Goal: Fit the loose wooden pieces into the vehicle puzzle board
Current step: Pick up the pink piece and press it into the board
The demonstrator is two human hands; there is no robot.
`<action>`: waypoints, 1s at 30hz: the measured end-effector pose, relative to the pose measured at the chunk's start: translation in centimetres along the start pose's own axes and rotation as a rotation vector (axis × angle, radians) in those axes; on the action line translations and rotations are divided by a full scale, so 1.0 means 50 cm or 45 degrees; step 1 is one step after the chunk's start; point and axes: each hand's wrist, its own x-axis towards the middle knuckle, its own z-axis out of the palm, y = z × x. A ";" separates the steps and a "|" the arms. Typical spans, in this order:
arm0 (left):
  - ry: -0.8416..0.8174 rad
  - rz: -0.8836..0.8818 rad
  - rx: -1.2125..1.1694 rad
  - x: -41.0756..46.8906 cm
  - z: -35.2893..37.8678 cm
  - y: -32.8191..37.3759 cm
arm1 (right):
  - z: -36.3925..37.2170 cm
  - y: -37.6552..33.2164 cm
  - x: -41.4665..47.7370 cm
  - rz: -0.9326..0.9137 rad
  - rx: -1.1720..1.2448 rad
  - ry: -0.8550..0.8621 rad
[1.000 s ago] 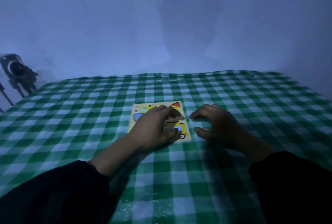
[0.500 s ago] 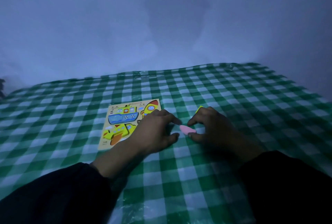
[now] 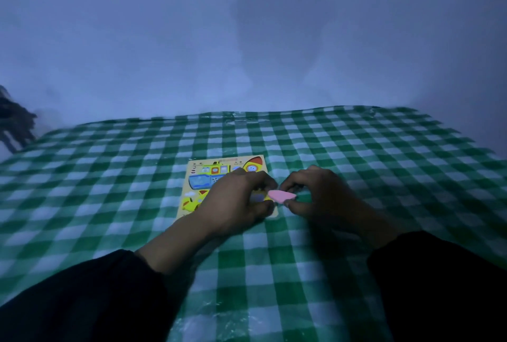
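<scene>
The vehicle puzzle board (image 3: 204, 177) lies flat on the checked cloth, showing a blue and yellow boat, a red-tipped rocket and a yellow plane. My left hand (image 3: 233, 201) rests over the board's lower right part and hides it. A flat pink piece (image 3: 282, 195) hovers at the board's right edge. It is pinched between the thumb and fingers of my right hand (image 3: 325, 196), and my left fingertips close on its left end.
A green and white checked cloth (image 3: 356, 155) covers the surface, which ends at a plain wall behind. A dark blurred object (image 3: 15, 122) stands past the far left corner. Both of my dark sleeves fill the near edge.
A pink piece has appeared between my hands, first on the cloth right of the board. Both hands have since brought it left to the board's right edge.
</scene>
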 end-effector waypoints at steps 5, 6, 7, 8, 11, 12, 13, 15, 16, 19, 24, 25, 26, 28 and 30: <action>0.077 -0.055 -0.016 -0.036 -0.042 -0.041 | 0.037 -0.047 0.037 -0.087 0.044 -0.006; 0.087 -0.068 -0.013 -0.045 -0.051 -0.050 | 0.045 -0.058 0.044 -0.115 0.051 -0.007; 0.094 -0.077 -0.009 -0.054 -0.061 -0.060 | 0.054 -0.070 0.052 -0.146 0.062 -0.010; 0.096 -0.086 -0.008 -0.062 -0.069 -0.068 | 0.061 -0.081 0.058 -0.173 0.077 -0.010; 0.125 -0.144 -0.026 -0.091 -0.093 -0.096 | 0.087 -0.114 0.081 -0.202 0.139 -0.037; 0.137 -0.161 -0.027 -0.100 -0.099 -0.105 | 0.096 -0.122 0.088 -0.202 0.156 -0.062; 0.145 -0.174 -0.019 -0.109 -0.104 -0.115 | 0.105 -0.129 0.094 -0.209 0.160 -0.085; 0.160 -0.205 -0.013 -0.121 -0.109 -0.130 | 0.122 -0.137 0.102 -0.234 0.130 -0.091; 0.175 -0.219 -0.014 -0.127 -0.110 -0.137 | 0.130 -0.139 0.105 -0.246 0.118 -0.078; 0.210 -0.218 -0.001 -0.140 -0.104 -0.158 | 0.150 -0.141 0.111 -0.276 0.119 -0.019; 0.179 -0.203 -0.003 -0.143 -0.093 -0.176 | 0.175 -0.133 0.111 -0.255 0.133 0.005; 0.181 -0.199 -0.001 -0.142 -0.092 -0.176 | 0.176 -0.131 0.110 -0.237 0.139 0.011; 0.186 -0.193 -0.001 -0.142 -0.091 -0.176 | 0.178 -0.128 0.110 -0.224 0.144 0.015; 0.202 -0.173 0.009 -0.141 -0.090 -0.177 | 0.180 -0.127 0.108 -0.217 0.158 0.024; 0.217 -0.141 0.040 -0.142 -0.092 -0.176 | 0.181 -0.129 0.108 -0.214 0.187 0.037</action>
